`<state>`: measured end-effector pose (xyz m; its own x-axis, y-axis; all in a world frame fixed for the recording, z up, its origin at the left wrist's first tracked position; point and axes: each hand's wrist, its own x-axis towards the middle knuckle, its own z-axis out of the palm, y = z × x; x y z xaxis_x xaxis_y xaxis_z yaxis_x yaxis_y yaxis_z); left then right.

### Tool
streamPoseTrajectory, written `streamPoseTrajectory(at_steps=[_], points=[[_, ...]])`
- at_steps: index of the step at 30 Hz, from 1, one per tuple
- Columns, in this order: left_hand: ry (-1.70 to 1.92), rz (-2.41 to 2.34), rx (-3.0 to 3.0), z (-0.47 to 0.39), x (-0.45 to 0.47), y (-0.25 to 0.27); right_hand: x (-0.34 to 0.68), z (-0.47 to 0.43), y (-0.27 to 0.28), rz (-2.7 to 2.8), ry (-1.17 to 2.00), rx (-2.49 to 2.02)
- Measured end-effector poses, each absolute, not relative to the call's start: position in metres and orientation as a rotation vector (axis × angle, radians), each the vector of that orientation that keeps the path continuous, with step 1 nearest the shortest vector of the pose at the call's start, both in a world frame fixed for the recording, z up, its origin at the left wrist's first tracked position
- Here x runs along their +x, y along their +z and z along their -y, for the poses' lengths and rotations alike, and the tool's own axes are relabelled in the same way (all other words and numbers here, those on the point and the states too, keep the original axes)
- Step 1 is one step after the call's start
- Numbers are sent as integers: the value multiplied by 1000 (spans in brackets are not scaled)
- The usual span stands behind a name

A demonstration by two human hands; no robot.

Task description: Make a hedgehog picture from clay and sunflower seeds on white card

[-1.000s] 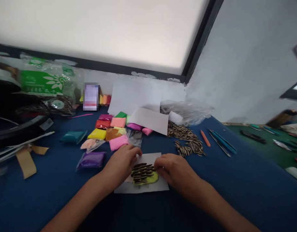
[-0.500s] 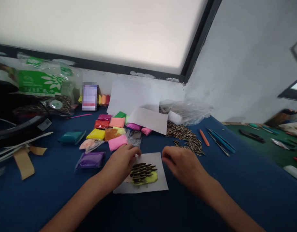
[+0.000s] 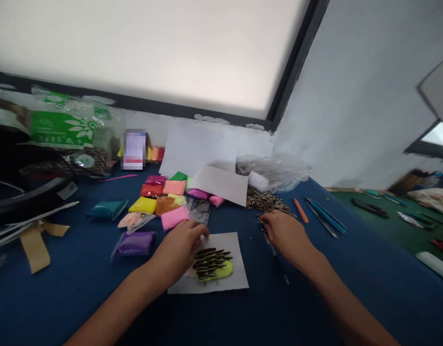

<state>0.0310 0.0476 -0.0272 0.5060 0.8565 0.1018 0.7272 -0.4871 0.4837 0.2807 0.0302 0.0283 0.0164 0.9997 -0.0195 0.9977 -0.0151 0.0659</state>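
My left hand (image 3: pixel 185 245) rests at the upper left of a white paper sheet (image 3: pixel 239 269), its fingers bent and slightly apart, nothing visible in them. Beside it on the sheet lies a flattened yellow-green clay shape (image 3: pixel 224 271), with a pale pink part partly hidden by my hand. Rows of dark striped sunflower seeds (image 3: pixel 208 259) stand in the clay. To the right, my right hand (image 3: pixel 284 230) reaches to the near edge of a sunflower seed pile (image 3: pixel 264 199). Its fingertips are drawn together there; what they hold is hidden. A thin pen-like tool (image 3: pixel 275 254) lies below that hand.
Bagged coloured clay, including a purple pack (image 3: pixel 134 244) and a teal pack (image 3: pixel 106 209), lies left and behind. An orange stick (image 3: pixel 300 210) and blue tweezers (image 3: pixel 325 215) lie right. A phone-like screen (image 3: pixel 134 149) and a seed bag (image 3: pixel 62 127) stand behind.
My right hand has moved from beside the paper's upper right to the seed pile, uncovering the thin tool. My left hand stays at the sheet. The view has shifted slightly.
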Motion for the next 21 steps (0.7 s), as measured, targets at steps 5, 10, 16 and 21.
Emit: streamPoseTrajectory(at_steps=[5,10,16,21], points=[[494,-1311,2393,-48,31,-29,281,-33,25,-2213,-7,2191],[479,-1301,2395,-48,31,-28,279,-34,25,-2320,-73,2202],[470,-1298,2387,-48,31,-28,286,-38,14,-2283,-30,2256],[472,-1297,2388,-48,31,-28,276,-38,13,-2403,-132,2173]])
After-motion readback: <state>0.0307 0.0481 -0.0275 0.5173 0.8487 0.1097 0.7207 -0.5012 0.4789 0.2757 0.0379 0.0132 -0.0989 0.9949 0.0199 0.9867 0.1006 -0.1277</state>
